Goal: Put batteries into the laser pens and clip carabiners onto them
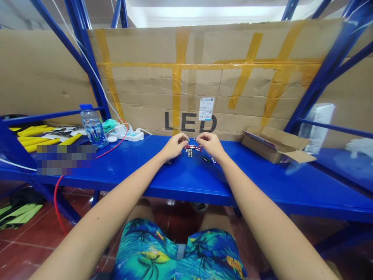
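Observation:
My left hand (175,145) is pinched over the blue tabletop, a tiny greenish piece showing at its fingertips, too small to name. Facing it a short gap away, my right hand (211,144) is also pinched, with a small shiny bit at its fingertips that I cannot make out. Between and below the hands lie slim red metallic pieces (194,147). Small silvery round pieces (190,153) sit in rows just nearer to me. By my right wrist is a dark green clip-like loop (206,160), with a bluish one beside it. Small dark pieces (168,162) lie near my left wrist.
A tall cardboard sheet (145,93) marked LED stands behind the blue table (128,167). An open cardboard box (262,149) is at right. To the left are a water bottle (93,126), a white power strip (131,135), yellow strips (43,136) and a red cable (113,147).

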